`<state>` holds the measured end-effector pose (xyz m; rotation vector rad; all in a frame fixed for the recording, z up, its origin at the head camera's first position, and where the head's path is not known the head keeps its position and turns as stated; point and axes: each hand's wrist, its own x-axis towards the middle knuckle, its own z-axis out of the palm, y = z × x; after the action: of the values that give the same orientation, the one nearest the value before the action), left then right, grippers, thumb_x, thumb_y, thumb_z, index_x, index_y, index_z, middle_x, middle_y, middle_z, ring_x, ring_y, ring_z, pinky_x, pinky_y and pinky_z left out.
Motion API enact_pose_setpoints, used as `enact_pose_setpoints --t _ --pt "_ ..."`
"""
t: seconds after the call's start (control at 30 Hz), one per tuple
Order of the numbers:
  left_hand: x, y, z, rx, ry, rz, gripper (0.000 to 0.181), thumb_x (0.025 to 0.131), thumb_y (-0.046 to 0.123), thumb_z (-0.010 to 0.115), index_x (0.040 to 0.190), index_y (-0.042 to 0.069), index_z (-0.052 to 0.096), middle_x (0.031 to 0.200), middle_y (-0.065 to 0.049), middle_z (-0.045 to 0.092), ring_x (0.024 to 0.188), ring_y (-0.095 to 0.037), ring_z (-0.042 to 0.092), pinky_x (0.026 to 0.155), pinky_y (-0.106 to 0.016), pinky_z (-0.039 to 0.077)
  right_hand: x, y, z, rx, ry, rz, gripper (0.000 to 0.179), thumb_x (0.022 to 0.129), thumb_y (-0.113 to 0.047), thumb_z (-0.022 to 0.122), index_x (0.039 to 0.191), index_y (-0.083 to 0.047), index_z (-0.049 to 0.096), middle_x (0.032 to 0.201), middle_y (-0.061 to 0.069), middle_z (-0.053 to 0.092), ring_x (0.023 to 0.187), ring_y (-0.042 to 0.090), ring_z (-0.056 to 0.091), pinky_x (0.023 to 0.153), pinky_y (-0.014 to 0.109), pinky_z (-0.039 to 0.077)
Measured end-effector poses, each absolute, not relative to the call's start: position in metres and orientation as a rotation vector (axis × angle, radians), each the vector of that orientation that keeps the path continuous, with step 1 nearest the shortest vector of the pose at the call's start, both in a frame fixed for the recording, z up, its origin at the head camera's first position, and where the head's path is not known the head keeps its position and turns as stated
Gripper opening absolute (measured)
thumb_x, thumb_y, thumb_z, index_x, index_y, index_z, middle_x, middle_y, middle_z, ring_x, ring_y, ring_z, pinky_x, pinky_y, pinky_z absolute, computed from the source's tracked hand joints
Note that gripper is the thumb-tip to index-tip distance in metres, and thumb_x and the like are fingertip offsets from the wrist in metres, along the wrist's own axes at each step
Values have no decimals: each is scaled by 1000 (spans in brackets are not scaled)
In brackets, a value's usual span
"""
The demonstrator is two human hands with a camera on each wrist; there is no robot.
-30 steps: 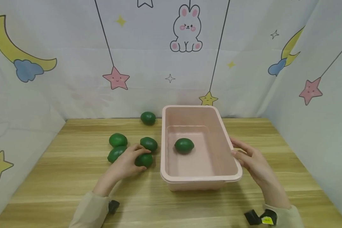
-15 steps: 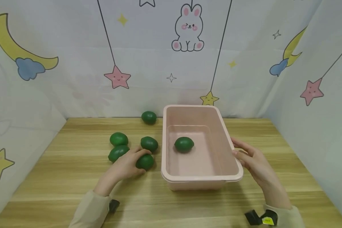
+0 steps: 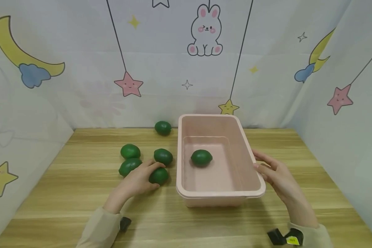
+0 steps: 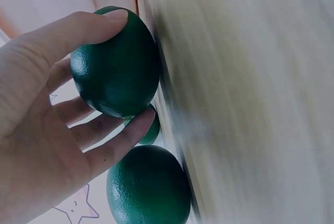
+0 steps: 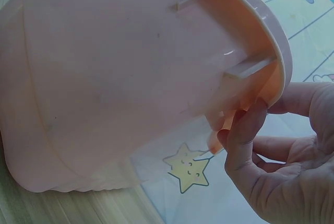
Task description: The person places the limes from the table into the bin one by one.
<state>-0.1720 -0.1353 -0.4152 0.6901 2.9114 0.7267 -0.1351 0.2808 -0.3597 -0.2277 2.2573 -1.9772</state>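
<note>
My left hand (image 3: pixel 137 179) grips a dark green lime (image 3: pixel 159 176) on the wooden table, left of the pink plastic bin (image 3: pixel 218 177). In the left wrist view the thumb lies over this lime (image 4: pixel 117 67) and the fingers curl behind and below it. At the bin's right side, my right hand (image 3: pixel 280 177) holds the rim. Thumb and fingers pinch the rim from outside and above in the right wrist view, beside the bin's outer wall (image 5: pixel 104 78). One lime (image 3: pixel 201 157) lies inside the bin.
Beyond the held lime lies another lime (image 3: pixel 163 156). Two more, a lighter lime (image 3: pixel 130 151) and a lime (image 3: pixel 129 166) partly behind the left hand, sit to the left. A further lime (image 3: pixel 163 127) is near the table's back edge, by the printed curtain (image 3: pixel 161 51).
</note>
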Motion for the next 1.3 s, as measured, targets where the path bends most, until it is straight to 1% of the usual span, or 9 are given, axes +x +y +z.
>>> enact_pose_setpoints --t 0.43,0.67,1.03,1.3 --pt "-171 -135 -417 705 2920 709 57 75 17 80 128 15 57 132 -13 54 120 -33 55 93 -51 50 -135 281 -360 -239 2249 -1991 54 97 -11 53 146 2 34 120 -10 56 95 2 65 77 21 56" --pt "-170 -135 -413 683 2931 704 57 76 18 80 128 18 57 129 -12 55 118 -32 56 91 -50 50 -135 281 -360 -259 2250 -1985 54 98 -11 52 146 3 33 121 -8 55 96 3 66 78 21 55" --pt "-168 -139 -407 673 2963 706 58 76 18 80 128 17 57 130 -13 55 119 -33 56 91 -53 50 -135 281 -359 -224 2254 -1976 56 98 -12 53 147 3 32 121 -8 55 97 2 65 78 21 55" --pt "-168 -142 -403 658 2980 712 58 76 18 80 129 17 56 126 -11 57 115 -31 58 90 -51 51 -135 281 -359 -230 2239 -1997 54 98 -12 53 147 2 33 120 -8 56 95 2 65 78 20 55"
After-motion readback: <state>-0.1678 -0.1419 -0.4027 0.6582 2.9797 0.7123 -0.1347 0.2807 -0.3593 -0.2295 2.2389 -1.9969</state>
